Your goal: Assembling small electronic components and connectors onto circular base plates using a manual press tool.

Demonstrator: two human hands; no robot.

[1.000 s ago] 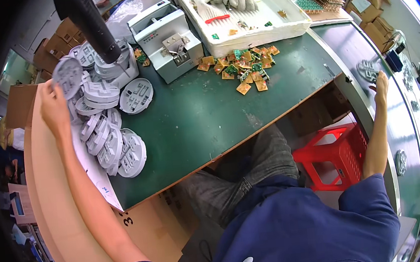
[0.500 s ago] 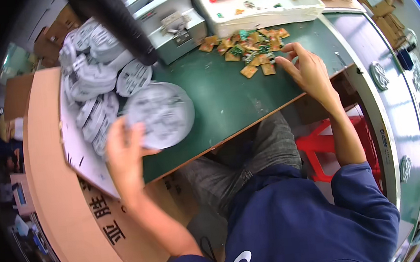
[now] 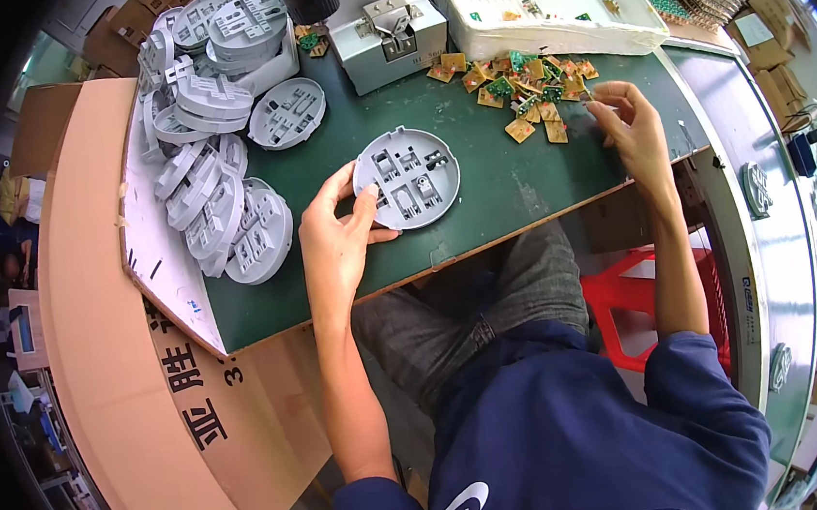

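My left hand (image 3: 339,237) grips the near-left rim of a round grey plastic base (image 3: 408,176), which lies flat on the green table mat (image 3: 499,184) with its ribbed inside facing up. Farther right, my right hand (image 3: 632,126) hovers at the near edge of a heap of small tan and green circuit boards (image 3: 525,84). Its fingertips are pinched on one small board from the heap.
Several grey round bases are stacked at the left (image 3: 214,199) and back left (image 3: 216,53). A grey metal press (image 3: 387,26) stands at the back middle, a white foam tray (image 3: 552,4) behind the boards. A cardboard wall (image 3: 95,331) runs along the left; a red stool (image 3: 626,299) stands under the table.
My left hand brought a grey base from the left stack to the middle of the mat. My right hand came from the far right onto the circuit boards.
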